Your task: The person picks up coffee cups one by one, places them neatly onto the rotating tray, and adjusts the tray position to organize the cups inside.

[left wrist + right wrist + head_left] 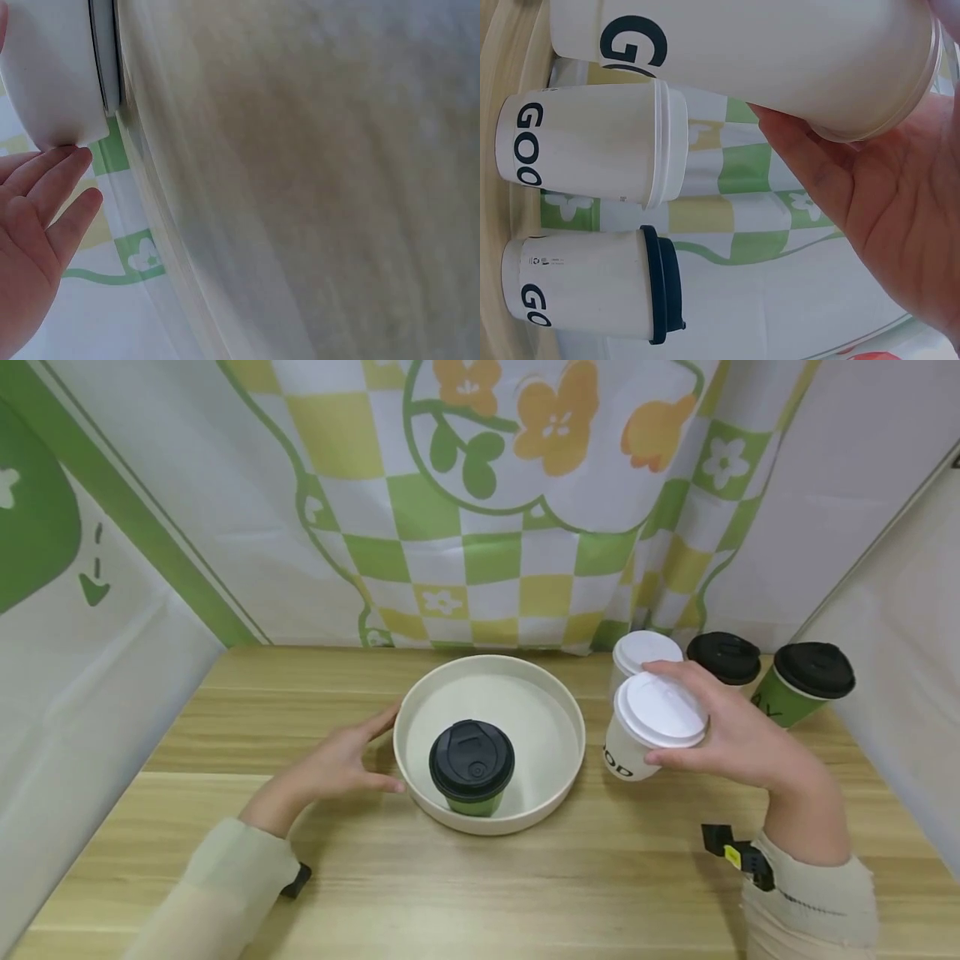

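My right hand (750, 739) grips a white paper cup (663, 706) with a white lid, thumb and fingers spread around its top. The cup tilts slightly and is right of a round cream tray (531, 718). In the right wrist view, dark lettering shows on this cup (742, 64), with the hand (885, 195) at its lid end. Inside the tray, toward the front, stands a green cup with a black lid (472, 764). My left hand (330, 768) rests at the tray's left side; in the left wrist view its extended fingertips (81, 157) touch the tray wall (56, 82).
Behind the held cup stand another white-lidded cup (647, 647), a white cup with a black lid (723, 656) and a green cup with a black lid (806, 681). A checked, flowered cloth (491, 556) hangs behind the wooden table (480, 893).
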Demonstrator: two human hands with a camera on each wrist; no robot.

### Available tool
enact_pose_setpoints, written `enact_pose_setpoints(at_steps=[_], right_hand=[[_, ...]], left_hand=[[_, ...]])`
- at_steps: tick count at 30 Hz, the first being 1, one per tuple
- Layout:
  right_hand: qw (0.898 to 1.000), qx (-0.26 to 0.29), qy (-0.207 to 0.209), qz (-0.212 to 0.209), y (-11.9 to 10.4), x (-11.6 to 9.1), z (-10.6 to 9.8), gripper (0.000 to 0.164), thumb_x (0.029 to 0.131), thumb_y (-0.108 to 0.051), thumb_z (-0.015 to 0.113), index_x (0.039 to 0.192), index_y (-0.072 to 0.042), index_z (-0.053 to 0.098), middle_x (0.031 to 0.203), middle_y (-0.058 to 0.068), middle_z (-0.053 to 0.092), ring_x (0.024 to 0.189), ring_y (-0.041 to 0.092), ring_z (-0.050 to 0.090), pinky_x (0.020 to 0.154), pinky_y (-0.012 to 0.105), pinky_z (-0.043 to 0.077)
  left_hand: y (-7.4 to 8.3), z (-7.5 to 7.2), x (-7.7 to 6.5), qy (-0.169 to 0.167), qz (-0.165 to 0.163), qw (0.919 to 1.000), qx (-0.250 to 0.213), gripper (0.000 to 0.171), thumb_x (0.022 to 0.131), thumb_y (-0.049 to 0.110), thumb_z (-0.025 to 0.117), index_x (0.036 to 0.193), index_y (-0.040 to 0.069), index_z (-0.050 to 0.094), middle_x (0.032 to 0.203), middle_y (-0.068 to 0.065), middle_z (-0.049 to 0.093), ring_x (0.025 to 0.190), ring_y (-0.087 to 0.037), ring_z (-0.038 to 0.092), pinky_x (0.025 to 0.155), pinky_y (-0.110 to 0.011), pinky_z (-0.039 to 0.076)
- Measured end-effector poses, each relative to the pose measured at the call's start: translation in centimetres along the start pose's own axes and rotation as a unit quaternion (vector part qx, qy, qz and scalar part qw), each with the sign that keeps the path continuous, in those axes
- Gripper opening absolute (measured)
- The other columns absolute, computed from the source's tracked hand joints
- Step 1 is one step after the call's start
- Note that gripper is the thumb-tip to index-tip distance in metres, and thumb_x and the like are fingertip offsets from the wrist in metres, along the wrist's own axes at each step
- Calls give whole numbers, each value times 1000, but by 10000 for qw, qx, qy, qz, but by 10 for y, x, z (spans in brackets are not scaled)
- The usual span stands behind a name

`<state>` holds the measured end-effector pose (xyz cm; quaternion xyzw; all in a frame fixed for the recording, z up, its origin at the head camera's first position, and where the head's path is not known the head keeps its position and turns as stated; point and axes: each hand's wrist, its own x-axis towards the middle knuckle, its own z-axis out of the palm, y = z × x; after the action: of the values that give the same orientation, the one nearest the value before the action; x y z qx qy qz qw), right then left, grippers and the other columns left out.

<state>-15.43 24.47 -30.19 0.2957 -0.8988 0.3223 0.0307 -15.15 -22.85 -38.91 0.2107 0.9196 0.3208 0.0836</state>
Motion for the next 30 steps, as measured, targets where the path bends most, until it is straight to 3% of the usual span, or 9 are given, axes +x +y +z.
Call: enact_pose_setpoints(at_steps=[7,18,30], right_hand=[[10000,14,46,-16,0,0,2,91,68,-22,93,145,-15,46,133,9,52,109,10,48,88,8,37],[10000,73,-16,-18,0,3,4,90,68,-23,93,145,-14,46,134,10,52,109,16,50,89,8,37],[9999,45,-119,-40,0,4,7,92,68,-27,93,146,-15,45,137,12,52,115,23,50,93,9,35]], left_hand=[[-2,-1,5,-49,-37,9999,121,119,69,51,87,159,7,22,159,-17,34,145,-40,35,118,-58,33],[-8,-16,19,-546,259,9981,-74,117,72,38,88,157,-3,19,159,-23,30,148,-40,29,120,-59,28],[-11,-31,32,-1056,-65,9936,-398,118,72,38,88,160,7,15,164,-18,21,152,-40,17,121,-64,19]])
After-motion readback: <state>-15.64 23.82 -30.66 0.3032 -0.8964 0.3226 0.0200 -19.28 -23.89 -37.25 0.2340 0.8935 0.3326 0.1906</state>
